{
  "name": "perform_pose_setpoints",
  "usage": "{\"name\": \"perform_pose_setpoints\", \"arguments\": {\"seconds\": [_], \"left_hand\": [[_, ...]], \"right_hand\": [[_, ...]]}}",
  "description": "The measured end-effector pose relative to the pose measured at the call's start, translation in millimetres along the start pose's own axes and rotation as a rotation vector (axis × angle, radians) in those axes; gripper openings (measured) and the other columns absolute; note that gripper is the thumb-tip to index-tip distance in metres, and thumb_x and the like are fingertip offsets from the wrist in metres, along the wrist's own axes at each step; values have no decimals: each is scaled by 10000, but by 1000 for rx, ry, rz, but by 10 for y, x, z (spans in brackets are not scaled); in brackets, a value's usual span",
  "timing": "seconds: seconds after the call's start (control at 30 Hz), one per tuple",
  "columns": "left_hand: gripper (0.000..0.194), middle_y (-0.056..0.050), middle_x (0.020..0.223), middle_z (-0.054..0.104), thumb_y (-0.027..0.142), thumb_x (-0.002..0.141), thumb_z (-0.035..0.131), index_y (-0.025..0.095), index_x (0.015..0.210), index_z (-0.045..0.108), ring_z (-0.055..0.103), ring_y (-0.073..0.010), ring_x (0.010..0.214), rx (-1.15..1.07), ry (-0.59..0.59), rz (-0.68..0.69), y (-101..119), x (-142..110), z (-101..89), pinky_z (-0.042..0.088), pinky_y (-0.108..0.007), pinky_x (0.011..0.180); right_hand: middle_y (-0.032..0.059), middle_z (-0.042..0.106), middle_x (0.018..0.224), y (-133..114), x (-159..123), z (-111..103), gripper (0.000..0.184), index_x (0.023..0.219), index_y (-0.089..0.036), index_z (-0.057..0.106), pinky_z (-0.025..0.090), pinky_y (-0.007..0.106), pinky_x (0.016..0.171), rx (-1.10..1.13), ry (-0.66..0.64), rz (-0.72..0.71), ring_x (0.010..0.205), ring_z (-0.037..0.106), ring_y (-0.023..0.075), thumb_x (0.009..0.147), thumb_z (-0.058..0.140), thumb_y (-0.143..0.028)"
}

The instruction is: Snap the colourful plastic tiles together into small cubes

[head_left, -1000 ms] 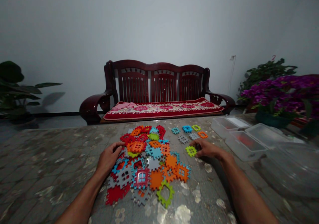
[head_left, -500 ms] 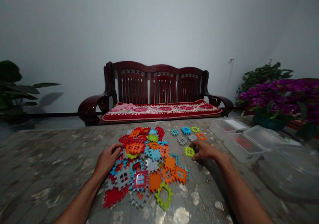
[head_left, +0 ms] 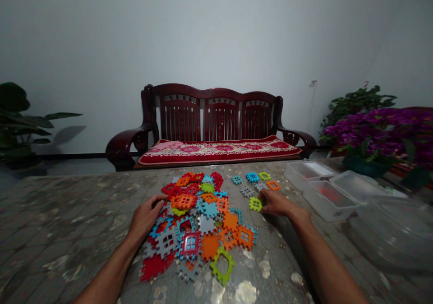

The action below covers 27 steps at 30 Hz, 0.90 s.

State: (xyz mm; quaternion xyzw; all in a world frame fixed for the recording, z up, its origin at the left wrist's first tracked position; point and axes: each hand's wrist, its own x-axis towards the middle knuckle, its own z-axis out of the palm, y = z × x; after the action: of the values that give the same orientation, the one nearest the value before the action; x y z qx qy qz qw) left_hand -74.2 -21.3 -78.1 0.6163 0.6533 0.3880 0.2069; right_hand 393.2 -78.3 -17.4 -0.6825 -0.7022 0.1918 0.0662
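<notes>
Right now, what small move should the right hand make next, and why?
Probably let go of the lime-green windowed piece: the right hand has its edge at the fingertips, and it looks roughly flat, near two gray pieces and apart from the heap.

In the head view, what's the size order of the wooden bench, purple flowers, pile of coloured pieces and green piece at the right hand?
Wooden bench (largest)
Pile of coloured pieces
Purple flowers (visible part)
Green piece (smallest)
</notes>
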Motion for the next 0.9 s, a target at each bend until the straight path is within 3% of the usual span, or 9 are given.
{"name": "perform_pose_setpoints", "arguments": {"seconds": [0.1, 0.3, 0.63, 0.9], "left_hand": [[342, -34, 1067, 830, 420, 785, 537, 270, 961, 788, 756, -263, 1010, 14, 6, -11, 43, -15, -15, 566, -328, 893], [340, -36, 1053, 832, 416, 790, 540, 263, 965, 790, 759, -252, 997, 1, 5, -19, 43, -22, -12, 565, -308, 883], [357, -39, 1061, 829, 442, 778, 534, 264, 962, 783, 754, -256, 1012, -22, -5, -7, 14, -13, -4, 562, -316, 896], [332, -31, 1066, 831, 418, 781, 540, 273, 953, 784, 755, -261, 1020, -21, 6, -8, 21, -15, -1, 570, -329, 913]], "right_hand": [[47, 712, 1032, -21, -10, -6, 404, 1063, -184, 664, 430, 243, 697, 51, -39, -2, 874, 621, 187, 670, 756, -175], [41, 721, 931, -53, -16, -21, 225, 928, -174, 699, 385, 239, 644, -27, -27, -29, 813, 612, 175, 704, 698, -160], [80, 747, 932, -67, 13, 21, 277, 950, -150, 741, 380, 257, 622, -100, -10, -9, 797, 632, 198, 680, 677, -144], [82, 767, 971, 2, 12, -35, 320, 970, -186, 765, 457, 276, 737, -27, 32, 45, 903, 680, 240, 658, 699, -158]]}}
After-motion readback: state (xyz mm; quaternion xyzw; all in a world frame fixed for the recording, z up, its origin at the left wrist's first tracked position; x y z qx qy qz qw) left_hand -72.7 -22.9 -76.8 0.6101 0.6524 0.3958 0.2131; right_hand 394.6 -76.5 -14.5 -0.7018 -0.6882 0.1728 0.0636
